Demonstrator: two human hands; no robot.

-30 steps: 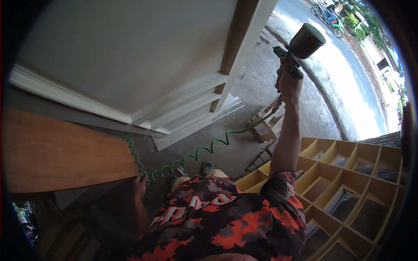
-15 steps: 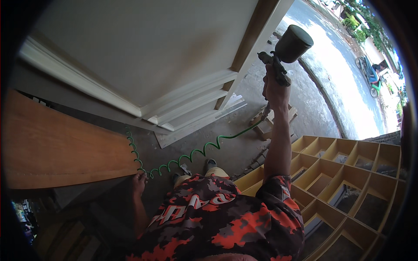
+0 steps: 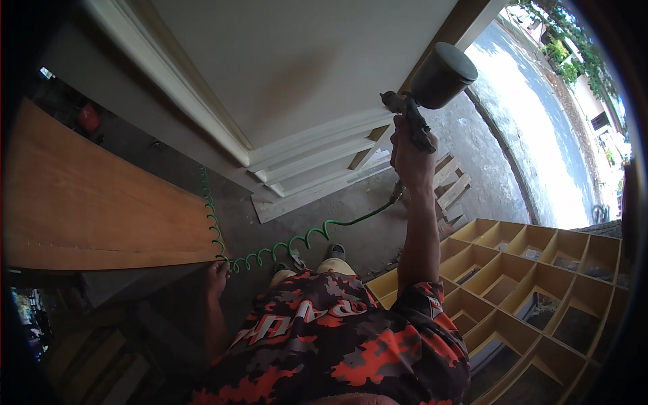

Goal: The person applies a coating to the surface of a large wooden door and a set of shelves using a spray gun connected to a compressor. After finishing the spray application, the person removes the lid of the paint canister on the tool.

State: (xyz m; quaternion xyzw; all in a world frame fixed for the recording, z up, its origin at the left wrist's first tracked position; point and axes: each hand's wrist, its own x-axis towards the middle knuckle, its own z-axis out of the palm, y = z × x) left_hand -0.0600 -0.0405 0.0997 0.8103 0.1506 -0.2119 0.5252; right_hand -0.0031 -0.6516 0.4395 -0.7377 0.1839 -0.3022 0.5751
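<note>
A dark spray gun point(image 3: 413, 120) with a large grey paint cup point(image 3: 442, 77) on top is gripped in my right hand point(image 3: 413, 162). My right arm stretches forward, with the gun beside the right part of a large off-white panelled piece point(image 3: 290, 74). From under the gun, a green coiled air hose point(image 3: 317, 233) runs left across in front of my legs. My left hand point(image 3: 217, 277) is closed on the hose at its bend, by the near corner of a brown wooden board point(image 3: 108, 209). The fingertips there are small and partly hidden.
Rails and slats point(image 3: 324, 155) form the lower end of the off-white piece, above a pale board point(image 3: 297, 199) on the floor. A wooden rack with many compartments point(image 3: 520, 270) stands at right. Beyond are a small wooden pallet point(image 3: 452, 182) and a sunlit road point(image 3: 533, 108).
My right hand and the spray gun have shifted slightly left and down, nearer the off-white piece. The view has turned a little; my left hand stays at the hose. The vehicle on the road has left view.
</note>
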